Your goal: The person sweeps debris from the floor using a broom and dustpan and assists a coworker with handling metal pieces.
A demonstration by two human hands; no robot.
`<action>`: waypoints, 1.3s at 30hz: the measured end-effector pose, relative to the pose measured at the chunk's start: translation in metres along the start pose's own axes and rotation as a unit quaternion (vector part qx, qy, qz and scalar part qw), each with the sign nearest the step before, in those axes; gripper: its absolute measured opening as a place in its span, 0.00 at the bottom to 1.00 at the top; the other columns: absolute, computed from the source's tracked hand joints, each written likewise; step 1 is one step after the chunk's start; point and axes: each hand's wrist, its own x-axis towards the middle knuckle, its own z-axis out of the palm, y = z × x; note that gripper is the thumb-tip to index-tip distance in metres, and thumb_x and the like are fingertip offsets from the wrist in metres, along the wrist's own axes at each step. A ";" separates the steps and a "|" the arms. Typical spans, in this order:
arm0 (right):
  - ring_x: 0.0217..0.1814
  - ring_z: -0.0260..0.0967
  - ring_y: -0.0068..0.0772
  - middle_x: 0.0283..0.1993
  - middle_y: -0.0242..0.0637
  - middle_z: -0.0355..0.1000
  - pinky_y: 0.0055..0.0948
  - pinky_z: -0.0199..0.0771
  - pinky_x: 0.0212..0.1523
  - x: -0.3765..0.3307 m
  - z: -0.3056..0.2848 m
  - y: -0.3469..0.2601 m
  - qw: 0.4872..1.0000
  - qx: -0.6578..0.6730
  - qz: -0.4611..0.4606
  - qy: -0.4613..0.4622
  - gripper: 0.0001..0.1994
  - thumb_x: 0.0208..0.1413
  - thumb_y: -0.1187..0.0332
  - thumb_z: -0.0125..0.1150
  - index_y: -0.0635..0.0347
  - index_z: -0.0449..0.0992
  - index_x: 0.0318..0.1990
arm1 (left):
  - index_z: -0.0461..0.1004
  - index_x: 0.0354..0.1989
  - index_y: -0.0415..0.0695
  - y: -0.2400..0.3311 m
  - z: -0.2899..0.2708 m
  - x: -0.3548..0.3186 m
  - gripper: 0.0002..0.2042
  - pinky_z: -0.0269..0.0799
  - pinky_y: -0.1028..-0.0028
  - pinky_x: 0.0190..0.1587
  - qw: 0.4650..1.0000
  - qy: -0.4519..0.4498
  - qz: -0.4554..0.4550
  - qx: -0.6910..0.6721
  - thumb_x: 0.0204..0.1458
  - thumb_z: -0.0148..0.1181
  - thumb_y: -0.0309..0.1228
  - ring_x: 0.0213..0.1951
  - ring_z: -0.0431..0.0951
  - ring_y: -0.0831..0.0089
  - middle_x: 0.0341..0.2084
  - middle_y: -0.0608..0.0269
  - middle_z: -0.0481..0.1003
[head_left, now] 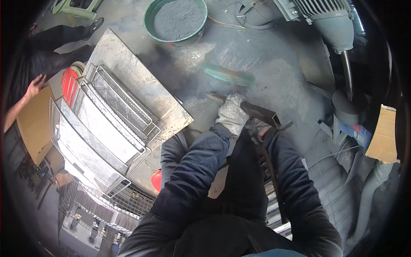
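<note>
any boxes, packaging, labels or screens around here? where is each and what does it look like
Flat cardboard sheet: far left, plain brown, under another person's hand.
Cardboard piece: right edge, tan, folded and torn-looking.
Small box: right, beside that cardboard, blue with a red patch.
No screens or signs show.

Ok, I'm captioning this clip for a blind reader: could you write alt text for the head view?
Seen from above, a person's gloved left hand and dark-gloved right hand grip a dark metal bar over a dusty grey floor. To the left, wire mesh baskets are stacked on a metal sheet; a green basin of grey powder stands ahead.
</note>
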 end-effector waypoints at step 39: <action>0.14 0.67 0.39 0.21 0.38 0.70 0.41 0.68 0.13 -0.302 -0.003 0.088 0.967 0.213 -0.064 0.129 0.08 0.65 0.68 0.61 0.58 0.74 0.32 | 0.72 0.38 0.40 0.249 -0.268 -0.070 0.10 0.74 0.64 0.40 0.767 0.267 0.198 -0.548 0.57 0.67 0.31 0.30 0.75 0.67 0.26 0.59 0.74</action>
